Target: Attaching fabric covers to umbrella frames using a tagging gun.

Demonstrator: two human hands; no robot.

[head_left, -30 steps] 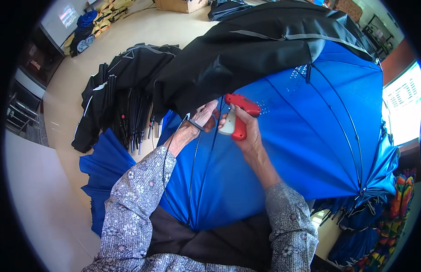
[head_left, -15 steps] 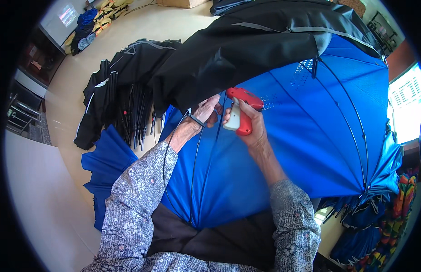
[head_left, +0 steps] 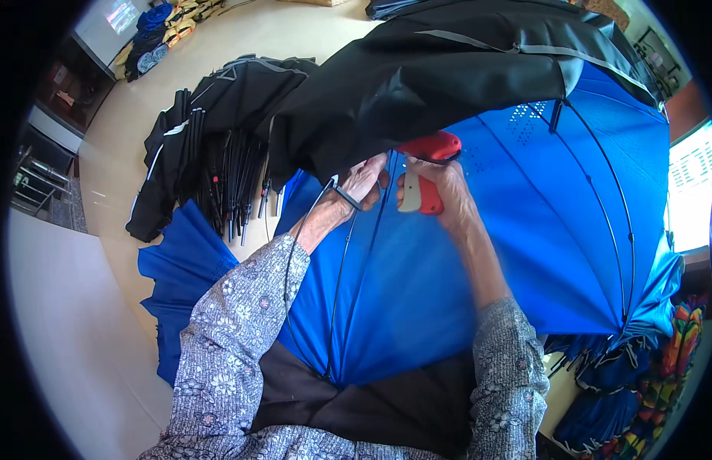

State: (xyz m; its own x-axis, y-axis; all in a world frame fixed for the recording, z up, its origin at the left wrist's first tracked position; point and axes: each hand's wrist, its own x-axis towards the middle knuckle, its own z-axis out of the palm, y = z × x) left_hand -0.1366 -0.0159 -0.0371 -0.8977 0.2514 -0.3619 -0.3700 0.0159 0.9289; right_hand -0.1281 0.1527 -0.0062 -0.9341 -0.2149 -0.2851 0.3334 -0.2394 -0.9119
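A large open umbrella lies across my lap, with its blue lining (head_left: 425, 284), thin black ribs and black outer cloth (head_left: 371, 107) all in sight. My left hand (head_left: 362, 184) is closed at the edge of the black cloth, beside a rib; its fingertips are partly hidden, and it seems to pinch the umbrella there. In my right hand (head_left: 452, 188) is a red and white tagging gun (head_left: 431, 146), the fingers wrapped round its grip. The gun's front end reaches under the black cloth near the left hand, so its tip is hidden.
Folded black umbrellas (head_left: 232, 180) with bundled shafts lie to the left, above a spread of blue cloth (head_left: 183, 261). At the lower right are blue folded umbrellas (head_left: 605, 395) and rainbow-coloured cloth (head_left: 670, 368). Yellow and blue bundles (head_left: 160, 38) rest on the far floor.
The tagging gun has moved up and tilted, its front now going beneath the black cloth. My left hand keeps its place at the cloth's edge. The whole view has shifted slightly.
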